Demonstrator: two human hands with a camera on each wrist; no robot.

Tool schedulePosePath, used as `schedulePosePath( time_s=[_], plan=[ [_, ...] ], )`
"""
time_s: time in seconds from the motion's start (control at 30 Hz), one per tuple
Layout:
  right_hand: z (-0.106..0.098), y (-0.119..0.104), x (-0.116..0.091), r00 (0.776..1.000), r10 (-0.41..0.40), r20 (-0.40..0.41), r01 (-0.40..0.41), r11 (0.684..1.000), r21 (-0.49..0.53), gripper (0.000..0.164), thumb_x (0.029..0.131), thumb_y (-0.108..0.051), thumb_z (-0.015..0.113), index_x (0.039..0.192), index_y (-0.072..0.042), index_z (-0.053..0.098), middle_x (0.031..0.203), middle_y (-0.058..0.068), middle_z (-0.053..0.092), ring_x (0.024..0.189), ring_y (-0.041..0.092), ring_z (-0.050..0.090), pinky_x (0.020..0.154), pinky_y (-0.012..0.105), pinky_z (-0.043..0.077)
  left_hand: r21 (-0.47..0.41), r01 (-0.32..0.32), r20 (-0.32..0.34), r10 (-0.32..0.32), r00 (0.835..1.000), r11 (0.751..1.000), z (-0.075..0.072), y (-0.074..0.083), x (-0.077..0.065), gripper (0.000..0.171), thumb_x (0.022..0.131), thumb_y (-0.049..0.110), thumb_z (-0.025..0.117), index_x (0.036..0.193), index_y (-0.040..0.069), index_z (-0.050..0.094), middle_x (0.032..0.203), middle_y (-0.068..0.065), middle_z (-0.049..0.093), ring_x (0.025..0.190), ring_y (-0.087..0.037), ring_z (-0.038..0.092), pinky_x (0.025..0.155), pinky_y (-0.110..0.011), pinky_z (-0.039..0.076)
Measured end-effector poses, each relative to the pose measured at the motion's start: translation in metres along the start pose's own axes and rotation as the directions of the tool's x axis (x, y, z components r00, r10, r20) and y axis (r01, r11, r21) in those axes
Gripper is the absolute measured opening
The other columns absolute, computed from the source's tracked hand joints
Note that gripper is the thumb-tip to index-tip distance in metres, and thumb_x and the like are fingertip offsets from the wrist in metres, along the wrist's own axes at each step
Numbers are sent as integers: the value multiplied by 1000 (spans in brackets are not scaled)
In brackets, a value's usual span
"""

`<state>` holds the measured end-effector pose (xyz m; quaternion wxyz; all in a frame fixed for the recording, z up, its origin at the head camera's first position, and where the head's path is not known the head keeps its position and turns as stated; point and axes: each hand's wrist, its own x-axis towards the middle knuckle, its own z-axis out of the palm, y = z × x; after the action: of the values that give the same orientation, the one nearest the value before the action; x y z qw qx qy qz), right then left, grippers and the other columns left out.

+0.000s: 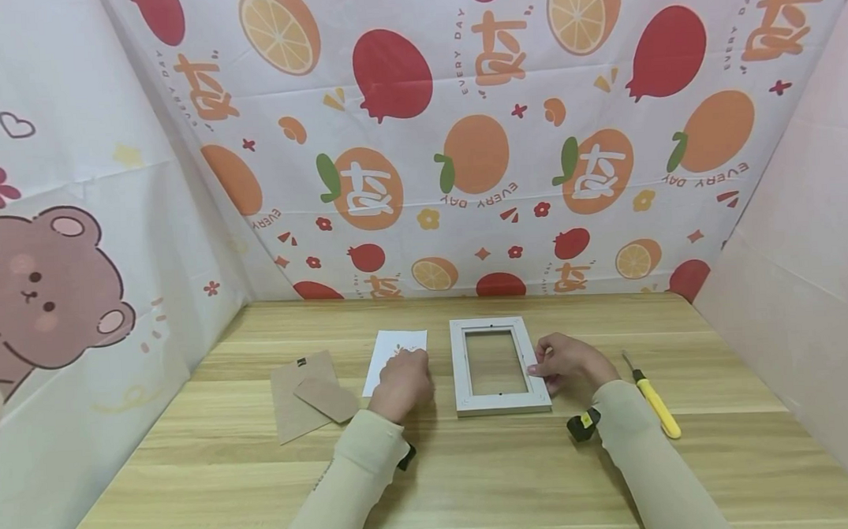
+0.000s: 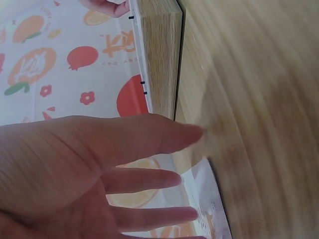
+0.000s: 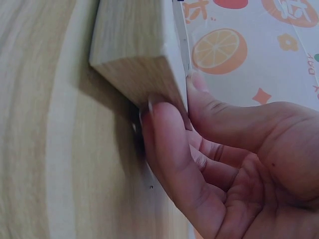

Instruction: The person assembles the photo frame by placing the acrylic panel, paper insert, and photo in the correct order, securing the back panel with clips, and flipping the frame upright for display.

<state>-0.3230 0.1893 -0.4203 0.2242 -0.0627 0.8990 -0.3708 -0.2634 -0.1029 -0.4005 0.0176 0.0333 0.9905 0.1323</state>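
Observation:
A white picture frame lies flat on the table with its opening showing bare wood grain. My right hand pinches its right side, the thumb on the upper face and the fingers against the edge. Left of the frame is a white card with a small orange-brown print, partly hidden by my left hand. In the left wrist view, that hand's fingers are extended above the card. Whether the fingertips touch it I cannot tell.
A brown backing board lies at the left, with a smaller brown piece across it. To the right of my right wrist rests a yellow-handled screwdriver. A printed cloth hangs behind the table.

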Motion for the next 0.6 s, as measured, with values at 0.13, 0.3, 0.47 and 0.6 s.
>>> schedulePosePath(
  time_s=[0.13, 0.3, 0.47, 0.6],
  plan=[
    [0, 1, 0, 1000, -8, -3, 8, 1000, -13, 18, 97, -13, 72, 93, -4, 56, 79, 5, 62, 63, 14, 64, 57, 24, 55, 1, 15, 21, -15, 1000, 1000, 0, 0, 2, 12, 82, -4, 66, 92, 3, 66, 96, -18, 70, 76, -29, 59, 69, -48, 55],
    [0, 0, 0, 1000, -16, -6, 15, 1000, -15, 19, 97, -13, 72, 93, -4, 56, 77, 5, 63, 62, 14, 64, 57, 24, 56, 10, 14, 26, -14, 1000, 1000, 0, 0, 2, 11, 83, -3, 66, 92, 3, 66, 96, -18, 69, 76, -28, 57, 68, -47, 54],
    [0, 0, -1, 1000, -17, -2, 17, 1000, -15, 19, 97, -14, 72, 94, -4, 56, 77, 5, 63, 63, 14, 64, 58, 24, 56, 19, 5, 19, -5, 1000, 1000, 2, 2, 2, 9, 84, -2, 66, 92, 2, 67, 96, -18, 70, 79, -29, 61, 68, -48, 55],
    [0, -1, -1, 1000, -18, 4, 18, 1000, -4, 19, 97, -14, 72, 93, -4, 56, 75, 5, 63, 61, 13, 64, 57, 23, 56, 33, -1, -7, 1, 1000, 999, 5, 1, 3, 9, 84, -2, 65, 92, 1, 68, 95, -19, 71, 80, -31, 65, 66, -49, 56]
  ],
)
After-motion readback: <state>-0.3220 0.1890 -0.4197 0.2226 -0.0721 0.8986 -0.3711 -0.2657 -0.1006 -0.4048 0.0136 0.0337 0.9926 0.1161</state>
